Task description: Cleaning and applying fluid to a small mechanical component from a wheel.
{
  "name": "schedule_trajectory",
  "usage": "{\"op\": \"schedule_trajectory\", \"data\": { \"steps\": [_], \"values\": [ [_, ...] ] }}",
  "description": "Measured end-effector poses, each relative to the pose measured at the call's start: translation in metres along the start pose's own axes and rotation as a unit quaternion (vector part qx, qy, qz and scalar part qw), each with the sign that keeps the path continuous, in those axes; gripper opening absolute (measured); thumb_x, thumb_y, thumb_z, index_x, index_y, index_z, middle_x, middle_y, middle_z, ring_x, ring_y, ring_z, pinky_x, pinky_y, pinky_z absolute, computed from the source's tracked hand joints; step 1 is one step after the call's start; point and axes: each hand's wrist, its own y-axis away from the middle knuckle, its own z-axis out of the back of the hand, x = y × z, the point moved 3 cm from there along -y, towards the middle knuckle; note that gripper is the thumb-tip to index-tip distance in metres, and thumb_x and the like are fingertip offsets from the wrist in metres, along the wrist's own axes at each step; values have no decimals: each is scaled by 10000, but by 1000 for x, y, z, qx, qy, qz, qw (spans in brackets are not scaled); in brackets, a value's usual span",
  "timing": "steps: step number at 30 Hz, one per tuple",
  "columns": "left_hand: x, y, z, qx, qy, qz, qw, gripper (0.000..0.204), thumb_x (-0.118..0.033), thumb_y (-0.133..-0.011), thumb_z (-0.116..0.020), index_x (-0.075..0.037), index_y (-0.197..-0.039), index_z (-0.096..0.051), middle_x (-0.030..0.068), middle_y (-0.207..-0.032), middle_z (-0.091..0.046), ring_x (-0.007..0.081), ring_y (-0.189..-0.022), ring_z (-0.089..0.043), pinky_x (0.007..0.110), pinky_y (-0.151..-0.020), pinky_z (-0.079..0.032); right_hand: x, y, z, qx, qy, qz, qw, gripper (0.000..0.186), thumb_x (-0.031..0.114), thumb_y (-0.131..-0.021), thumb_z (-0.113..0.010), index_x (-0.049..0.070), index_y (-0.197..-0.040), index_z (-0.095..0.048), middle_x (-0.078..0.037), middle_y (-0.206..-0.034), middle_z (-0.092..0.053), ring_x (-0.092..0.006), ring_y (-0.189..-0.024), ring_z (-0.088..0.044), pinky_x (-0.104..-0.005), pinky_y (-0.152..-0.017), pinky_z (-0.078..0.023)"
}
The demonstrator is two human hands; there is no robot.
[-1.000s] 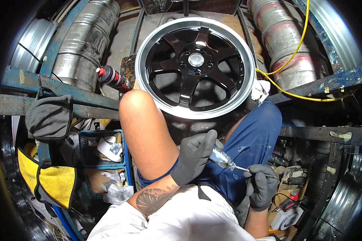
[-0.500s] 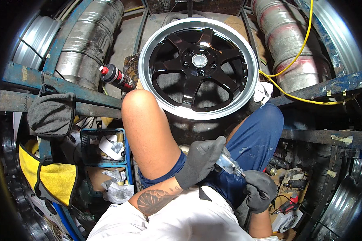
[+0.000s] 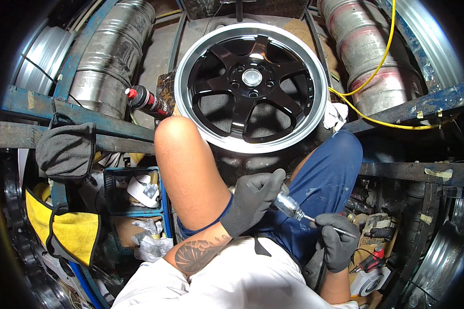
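Both hands gloved in dark grey, working over the lap. Left hand [image 3: 250, 201] mostly closed, fingers wrapped round a small clear bottle [image 3: 288, 204], its mouth tipped down toward the right; bottle sits in front of the blue shorts [image 3: 319, 177], between the hands. Right hand [image 3: 337, 239] closed in a pinch, thumb and fingers on a thin rod [image 3: 347, 233]; front end of rod meets the bottle mouth, how far inside cannot tell. Change over the last half second: the right fingers, close up against the mouth then, stand a little off it now, more of the rod showing in the gap; its back end, out of sight before, now sticks out past the right side of the glove. Left grip looks much the same, bottle and all. Meaning for the work in hand, as I judge it: the rod has been shifted or turned in the fingers, yet rod and bottle remain paired, neither let go. Wheel [image 3: 251, 78], black spokes and silver rim, lies face up beyond the knees, apart from both hands, no visible change. Just left of it, a dark bottle with a red cap [image 3: 148, 101], leaning; at its right edge, crumpled white paper or cloth [image 3: 336, 116]. Yellow hose [image 3: 393, 20] loops off to the right. Blue crate [image 3: 134, 212] with scraps, left of the bare thigh [image 3: 188, 159].
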Motion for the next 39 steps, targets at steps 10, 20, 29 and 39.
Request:
{"op": "schedule_trajectory", "data": {
  "steps": [10,20,29,39],
  "values": [
    [-1,0,2,-12,76,21,997,475,-422,-1005,-556,-13,-813,-705,41,-683,-678,61,-583,-592,195,-528,-453,-36,13,-12,-109,-260,-78,956,266,188,-980,-577,-60,-1072,-597,-185,-849,-710,-65,-454,-520,-188,-467,-415],
    [7,-6,6,-2,17,-12,1000,454,-454,-1037,-450,-51,-1064,-658,16,-687,-649,36,-570,-564,177,-496,-403,-36,37,1,-109,-77,86,987,372,333,-964,-618,-36,-1005,-604,-187,-879,-657,-102,-394,-511,-188,-396,-378],
    [6,-7,12,29,19,15,999,486,-443,-1048,-422,-79,-1311,-607,3,-705,-626,7,-576,-553,159,-480,-394,-34,21,-1,-95,34,228,968,337,341,-921,-686,4,-928,-668,-184,-839,-688,-196,-533,-620,-265,-483,-475],
    [2,-8,15,38,47,-3,998,474,-421,-1051,-431,-60,-1301,-611,-7,-682,-603,4,-539,-519,151,-439,-356,-26,21,3,-86,85,209,970,384,410,-895,-702,26,-894,-686,-165,-826,-707,-255,-689,-676,-377,-669,-530]
  ]
}}
